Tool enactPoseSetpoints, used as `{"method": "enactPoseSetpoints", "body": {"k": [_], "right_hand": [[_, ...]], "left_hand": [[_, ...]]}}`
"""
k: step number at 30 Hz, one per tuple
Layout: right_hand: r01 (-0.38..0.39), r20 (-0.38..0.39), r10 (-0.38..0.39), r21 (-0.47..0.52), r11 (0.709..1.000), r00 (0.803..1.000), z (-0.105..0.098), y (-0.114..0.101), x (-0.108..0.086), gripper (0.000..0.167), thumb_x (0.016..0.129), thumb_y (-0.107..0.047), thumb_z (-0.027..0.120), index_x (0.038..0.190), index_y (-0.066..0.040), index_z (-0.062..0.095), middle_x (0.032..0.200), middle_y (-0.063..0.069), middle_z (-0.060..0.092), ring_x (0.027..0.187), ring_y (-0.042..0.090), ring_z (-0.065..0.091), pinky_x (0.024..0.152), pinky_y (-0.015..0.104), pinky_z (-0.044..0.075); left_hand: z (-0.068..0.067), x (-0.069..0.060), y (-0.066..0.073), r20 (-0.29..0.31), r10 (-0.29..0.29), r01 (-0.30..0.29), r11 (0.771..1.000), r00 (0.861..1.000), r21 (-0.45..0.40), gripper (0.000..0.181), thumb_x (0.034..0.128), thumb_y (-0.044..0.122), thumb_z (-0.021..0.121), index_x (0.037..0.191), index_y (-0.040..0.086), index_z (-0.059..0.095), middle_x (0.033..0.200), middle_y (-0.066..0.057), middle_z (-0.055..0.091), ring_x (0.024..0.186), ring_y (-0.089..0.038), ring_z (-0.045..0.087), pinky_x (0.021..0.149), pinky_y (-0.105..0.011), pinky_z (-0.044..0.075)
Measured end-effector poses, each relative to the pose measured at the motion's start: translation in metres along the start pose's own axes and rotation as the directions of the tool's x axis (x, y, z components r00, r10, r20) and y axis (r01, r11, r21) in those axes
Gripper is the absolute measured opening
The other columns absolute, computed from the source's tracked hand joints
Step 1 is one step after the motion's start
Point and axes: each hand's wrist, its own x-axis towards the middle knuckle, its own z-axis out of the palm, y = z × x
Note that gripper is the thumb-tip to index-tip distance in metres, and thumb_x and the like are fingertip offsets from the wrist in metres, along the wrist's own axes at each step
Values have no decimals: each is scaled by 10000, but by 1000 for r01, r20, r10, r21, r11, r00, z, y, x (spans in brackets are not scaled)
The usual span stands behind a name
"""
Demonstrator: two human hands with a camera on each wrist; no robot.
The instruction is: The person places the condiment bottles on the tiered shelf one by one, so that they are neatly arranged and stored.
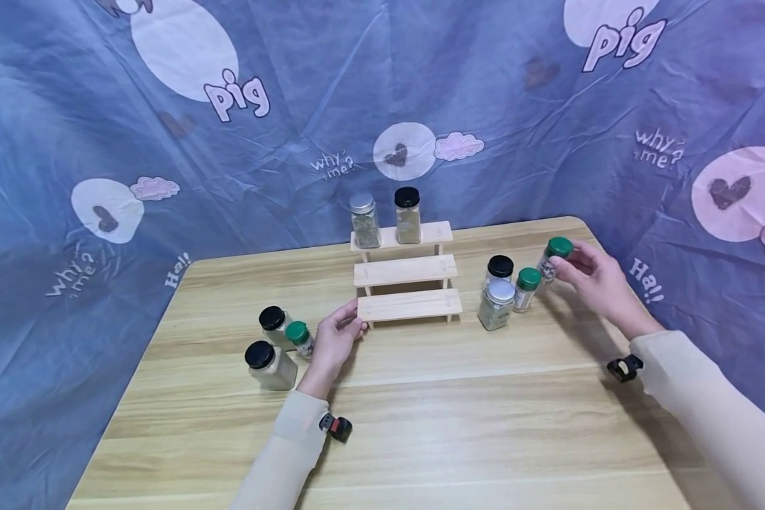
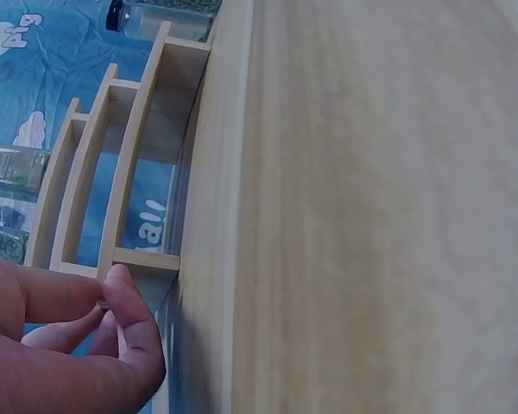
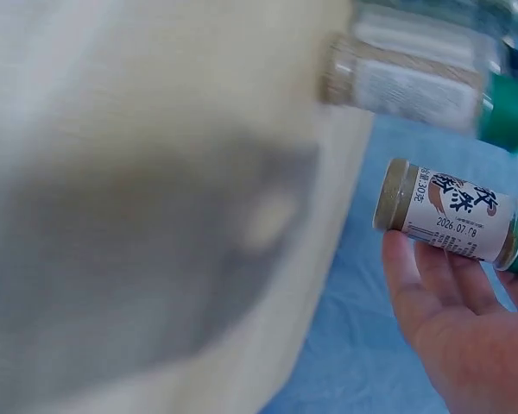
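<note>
In the head view my right hand (image 1: 602, 283) grips a small green-capped spice jar (image 1: 555, 256) at the table's right. The right wrist view shows this labelled spice jar (image 3: 456, 211) held off the table, with brown powder inside. My left hand (image 1: 336, 340) pinches the left end of the lowest step of a three-step wooden spice rack (image 1: 408, 306). In the left wrist view, thumb and fingers (image 2: 134, 319) meet at the rack's corner. On the top step stand a silver-capped jar (image 1: 365, 223) and a black-capped jar (image 1: 408, 216).
Right of the rack stand a black-capped jar (image 1: 500, 267), a silver-capped jar (image 1: 496, 306) and another green-capped jar (image 1: 525, 289). Close by my left hand are two black-capped jars (image 1: 271, 366) and a green-capped jar (image 1: 301, 340). A blue printed cloth (image 1: 280, 191) hangs behind the wooden table (image 1: 472, 418).
</note>
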Motion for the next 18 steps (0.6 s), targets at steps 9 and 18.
{"method": "enactPoseSetpoints", "body": {"k": [9, 18], "right_hand": [[11, -65, -8, 47, 999, 998, 7, -49, 47, 362, 1025, -111, 675, 1368, -18, 606, 997, -300, 673, 920, -123, 678, 798, 87, 609], [32, 23, -33, 51, 998, 999, 45, -89, 83, 389, 1040, -217, 671, 1379, -39, 601, 1025, -110, 701, 897, -56, 697, 787, 109, 615]], "left_hand": [[-1, 0, -1, -2, -8, 8, 1000, 1000, -12, 454, 1038, 2, 603, 1486, 74, 588, 1368, -232, 635, 1012, -188, 712, 824, -148, 616], [-2, -1, -1, 4, -12, 12, 999, 1000, -31, 449, 1039, 0, 599, 1482, 67, 590, 1372, -229, 634, 998, -171, 710, 849, -174, 625]]}}
